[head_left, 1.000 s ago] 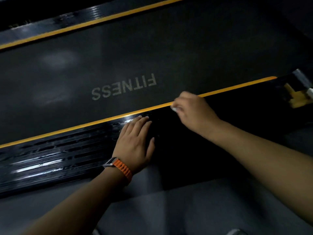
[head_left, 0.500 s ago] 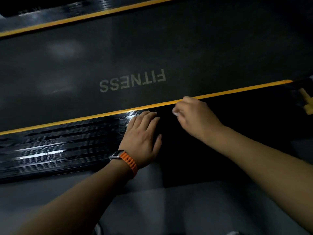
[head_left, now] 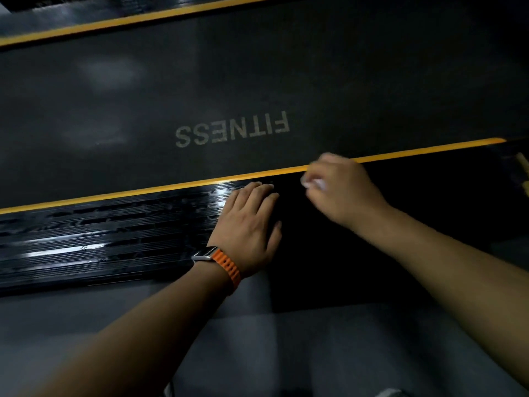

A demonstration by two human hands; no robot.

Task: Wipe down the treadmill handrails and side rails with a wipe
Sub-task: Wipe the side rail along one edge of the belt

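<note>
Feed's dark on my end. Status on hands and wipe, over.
Left hand flat on side rail. Right hand pinches wipe at rail's yellow stripe. Nothing visible in the way.

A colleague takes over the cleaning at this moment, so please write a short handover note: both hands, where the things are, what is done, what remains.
Left hand: fingers straight, flat on the near side rail.
Right hand: pinches the white wipe against that rail, beside the yellow stripe.
Done: the rail left of the hands shines wet and streaked.
Left: the dark stretch to the right, the far side rail; handrails are not in view.
</note>
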